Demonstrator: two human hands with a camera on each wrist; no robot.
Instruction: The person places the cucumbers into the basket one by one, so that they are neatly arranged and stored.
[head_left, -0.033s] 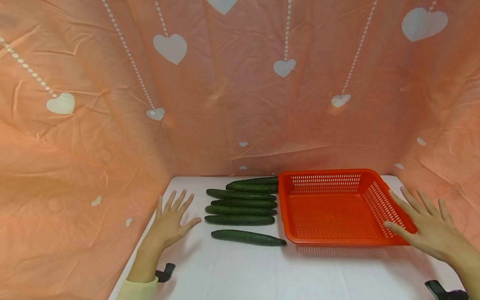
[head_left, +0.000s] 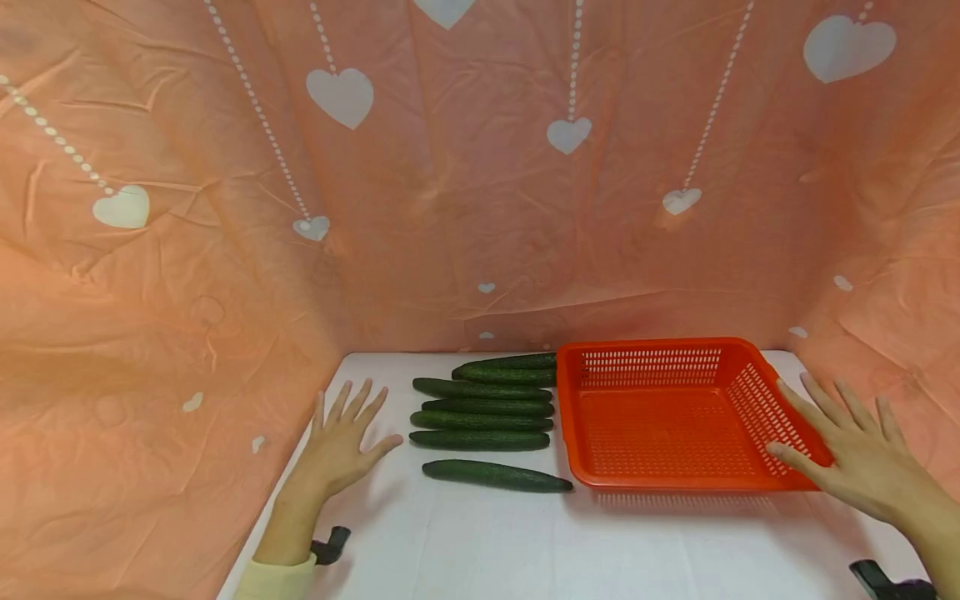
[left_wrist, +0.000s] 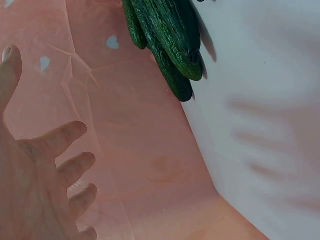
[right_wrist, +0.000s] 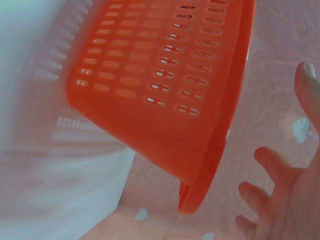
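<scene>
My left hand (head_left: 341, 450) hovers over the left side of the table with its fingers spread, just left of the cucumbers. Nothing is in it. Several dark green cucumbers (head_left: 480, 440) lie side by side, and one more cucumber (head_left: 497, 475) lies by itself in front of them. In the left wrist view the cucumber ends (left_wrist: 172, 55) show beyond my spread fingers. An orange-red plastic basket (head_left: 690, 483) with slotted walls stands right of the cucumbers, with no contents. My right hand (head_left: 862, 458), fingers also spread, overlaps the basket's right rim in the head view; the right wrist view shows them apart.
A white cloth (head_left: 487, 542) covers the table. Orange sheets (head_left: 450, 250) with white hearts wall off the back and both sides. The basket's left rim overlaps the right ends of the rearmost cucumbers. Each wrist wears a black mount (head_left: 332, 546).
</scene>
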